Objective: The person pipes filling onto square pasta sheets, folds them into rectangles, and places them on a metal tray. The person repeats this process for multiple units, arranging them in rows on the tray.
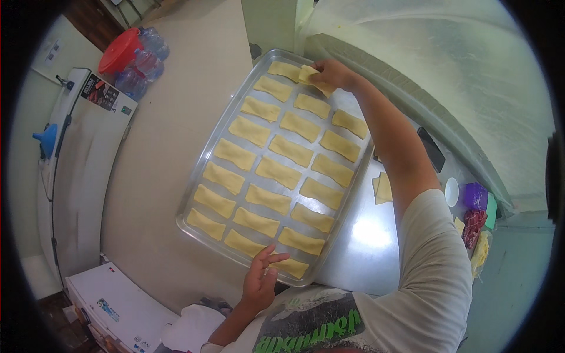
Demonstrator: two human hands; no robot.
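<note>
A large metal baking tray (240,203) holds rows of flat, pale yellow dough strips (288,149), laid out in three columns. At its far end my right hand (332,76) pinches one dough strip (306,75), which overlaps the area beside the far-left strip. Its fingertips are partly hidden. My left hand (260,281) is at the tray's near edge, fingers stretched and apart, with nothing seen in it. Those fingers reach over the rim beside the nearest strip (292,268); whether they touch it I cannot tell.
Right of the tray, a shiny metal table (365,253) bears more dough pieces (384,189), a dark flat object (431,150), a white cup (451,192) and a purple container (474,196). Plastic sheeting (424,100) rises behind. A red basin (120,52) and large clear bottles (148,63) stand on the floor, far left.
</note>
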